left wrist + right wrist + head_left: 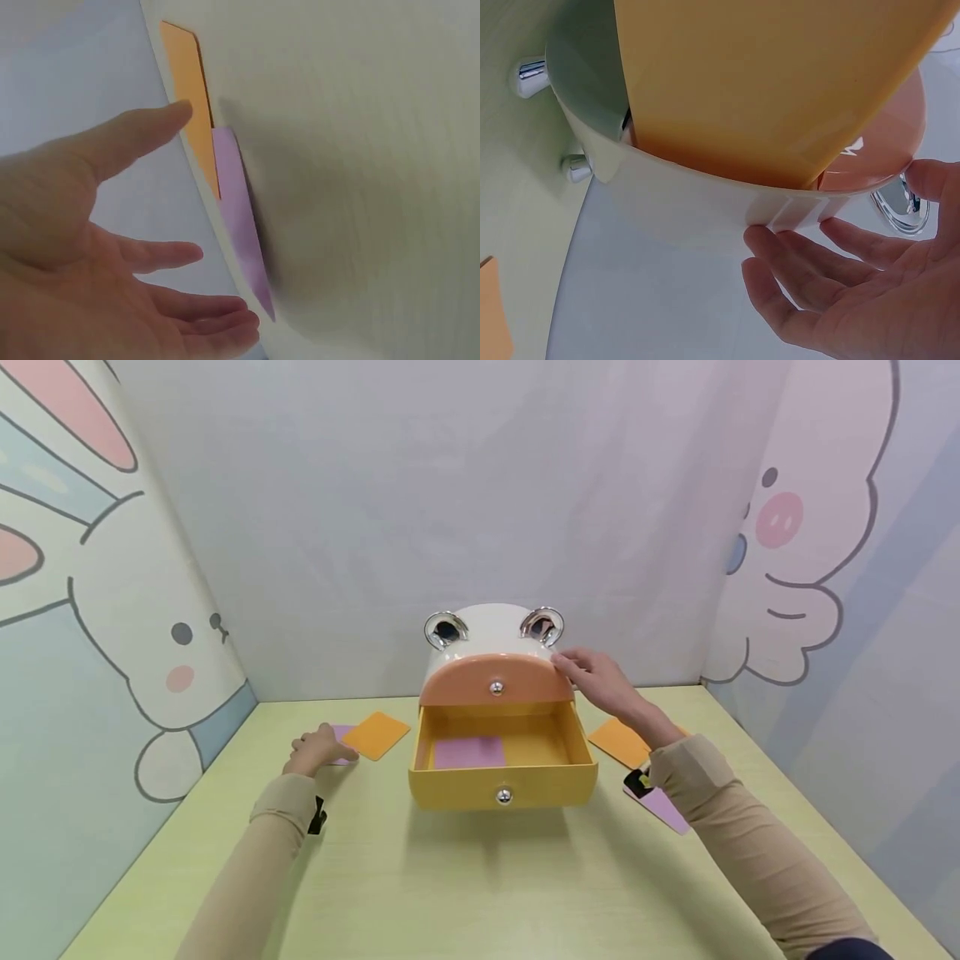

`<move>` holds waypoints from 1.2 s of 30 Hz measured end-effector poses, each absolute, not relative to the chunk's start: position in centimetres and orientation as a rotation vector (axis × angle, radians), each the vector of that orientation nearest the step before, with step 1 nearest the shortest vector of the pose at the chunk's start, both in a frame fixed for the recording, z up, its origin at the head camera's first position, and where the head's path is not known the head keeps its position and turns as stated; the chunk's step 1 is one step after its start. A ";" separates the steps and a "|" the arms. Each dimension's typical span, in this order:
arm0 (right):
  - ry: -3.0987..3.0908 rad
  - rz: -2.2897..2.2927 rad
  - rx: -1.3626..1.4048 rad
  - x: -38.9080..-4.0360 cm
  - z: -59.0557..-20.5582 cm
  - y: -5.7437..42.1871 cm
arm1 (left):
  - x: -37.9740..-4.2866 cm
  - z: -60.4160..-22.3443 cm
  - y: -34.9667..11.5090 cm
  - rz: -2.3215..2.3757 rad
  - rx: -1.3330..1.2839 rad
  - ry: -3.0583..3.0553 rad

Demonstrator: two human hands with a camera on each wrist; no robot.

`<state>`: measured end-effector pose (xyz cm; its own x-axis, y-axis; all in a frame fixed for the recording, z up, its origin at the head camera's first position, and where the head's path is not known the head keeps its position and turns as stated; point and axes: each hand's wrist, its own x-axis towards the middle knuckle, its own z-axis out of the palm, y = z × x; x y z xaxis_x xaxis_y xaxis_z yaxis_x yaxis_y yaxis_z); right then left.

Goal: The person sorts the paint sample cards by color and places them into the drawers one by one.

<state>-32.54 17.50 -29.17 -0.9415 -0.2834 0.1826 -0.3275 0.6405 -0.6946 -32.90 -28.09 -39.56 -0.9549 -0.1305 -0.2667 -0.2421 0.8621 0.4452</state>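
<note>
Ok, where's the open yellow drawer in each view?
Head: open yellow drawer at centre, a little low.
Left wrist: not in it.
Right wrist: yellow drawer large, across the top middle.
Shared landmark: table, filling the left wrist's right side and the right wrist's left edge.

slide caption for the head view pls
Left hand near cards, right hand at a cabinet with its yellow drawer open.

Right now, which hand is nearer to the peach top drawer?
Right. The right hand is at the right edge of the peach top drawer; the left hand is farther away, left of it, by a purple card.
</note>
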 end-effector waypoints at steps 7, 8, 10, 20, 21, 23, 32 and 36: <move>-2.787 1.210 0.534 -32.5 -29.2 17.4 | -32.9 -40.5 -28.2 0.690 -0.372 2.827; -2.786 1.212 0.537 -32.5 -29.2 17.4 | -32.9 -40.5 -28.3 0.684 -0.388 2.829; -2.785 1.216 0.540 -32.5 -29.1 17.4 | -33.0 -40.6 -28.5 0.667 -0.403 2.839; -2.777 1.223 0.533 -32.5 -29.0 17.5 | -32.8 -40.1 -29.2 0.583 -0.427 2.891; -2.777 1.222 0.534 -32.5 -29.0 17.5 | -32.7 -40.0 -29.3 0.588 -0.432 2.891; -2.778 1.221 0.533 -32.5 -29.1 17.5 | -32.5 -39.8 -29.4 0.589 -0.444 2.894; -2.783 1.216 0.529 -32.5 -29.2 17.5 | -31.2 -38.7 -30.0 0.569 -0.425 2.944; -2.784 1.222 0.525 -32.5 -29.2 17.5 | -30.5 -37.7 -30.0 0.608 -0.377 2.963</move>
